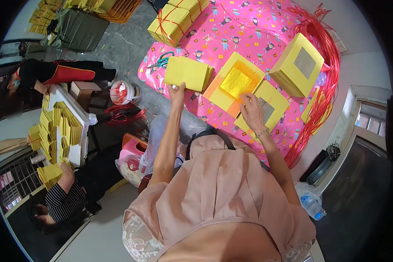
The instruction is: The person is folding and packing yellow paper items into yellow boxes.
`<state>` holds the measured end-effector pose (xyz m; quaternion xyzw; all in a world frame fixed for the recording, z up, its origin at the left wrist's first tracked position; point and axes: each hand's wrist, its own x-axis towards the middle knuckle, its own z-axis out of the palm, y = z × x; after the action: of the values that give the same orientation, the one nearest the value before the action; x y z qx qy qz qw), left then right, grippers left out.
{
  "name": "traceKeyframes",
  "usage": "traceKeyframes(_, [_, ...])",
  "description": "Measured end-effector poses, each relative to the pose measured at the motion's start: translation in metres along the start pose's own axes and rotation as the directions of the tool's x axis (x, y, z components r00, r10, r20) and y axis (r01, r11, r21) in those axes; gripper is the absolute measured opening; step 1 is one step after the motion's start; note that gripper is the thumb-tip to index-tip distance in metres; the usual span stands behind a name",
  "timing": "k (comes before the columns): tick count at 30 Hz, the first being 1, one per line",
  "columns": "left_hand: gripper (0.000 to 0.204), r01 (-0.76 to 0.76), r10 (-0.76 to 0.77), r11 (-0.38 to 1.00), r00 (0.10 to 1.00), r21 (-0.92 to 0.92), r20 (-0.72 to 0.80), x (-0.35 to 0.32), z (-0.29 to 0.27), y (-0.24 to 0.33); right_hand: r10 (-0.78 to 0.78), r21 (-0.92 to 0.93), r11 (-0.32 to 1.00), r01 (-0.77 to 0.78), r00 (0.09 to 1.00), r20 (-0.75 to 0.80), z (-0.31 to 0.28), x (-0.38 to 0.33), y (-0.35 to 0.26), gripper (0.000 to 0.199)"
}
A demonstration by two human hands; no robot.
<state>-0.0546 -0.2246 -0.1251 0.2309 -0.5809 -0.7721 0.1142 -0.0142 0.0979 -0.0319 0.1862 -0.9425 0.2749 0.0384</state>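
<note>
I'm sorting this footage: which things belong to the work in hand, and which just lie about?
Seemingly in the job:
yellow stack, in left hand
gold-centred sheet, at right hand
red strands

Lying about:
plastic bottle
scissors, untouched

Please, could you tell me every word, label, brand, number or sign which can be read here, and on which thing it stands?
No text here can be read clearly.
Pink tablecloth with small printed figures: its marks are too small to read.
Clear plastic bottle with blue cap: any print is too blurred to read.
Shiny square gold sheet: no words can be made out.
</note>
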Motion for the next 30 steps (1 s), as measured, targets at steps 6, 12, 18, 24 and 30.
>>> traceKeyframes(6, [0.049, 0.168, -0.165, 0.982, 0.985, 0.090, -0.040, 0.010, 0.013, -0.021, 0.022, -0.042, 0.999, -0.021, 1.000, 0.022, 0.009, -0.006, 0.003, 0.036])
traceKeyframes(12, [0.048, 0.141, -0.128, 0.982, 0.987, 0.125, -0.100, 0.021, 0.011, -0.048, 0.033, -0.051, 0.998, -0.031, 0.999, 0.043, 0.008, -0.004, -0.001, 0.036])
traceKeyframes(18, [0.048, 0.107, -0.051, 0.942, 0.983, 0.318, -0.179, 0.019, 0.022, -0.040, 0.045, -0.064, 0.997, -0.042, 0.998, 0.042, 0.006, -0.003, -0.003, 0.036])
traceKeyframes(24, [0.055, 0.105, 0.036, 0.818, 0.972, 0.565, -0.233, 0.014, 0.034, -0.017, 0.029, -0.028, 0.999, -0.028, 0.998, 0.047, 0.001, -0.010, -0.024, 0.038])
traceKeyframes(30, [0.061, 0.158, 0.004, 0.727, 0.972, 0.668, -0.234, 0.016, 0.029, -0.019, 0.006, 0.002, 1.000, -0.006, 0.996, 0.089, 0.003, -0.018, -0.038, 0.047])
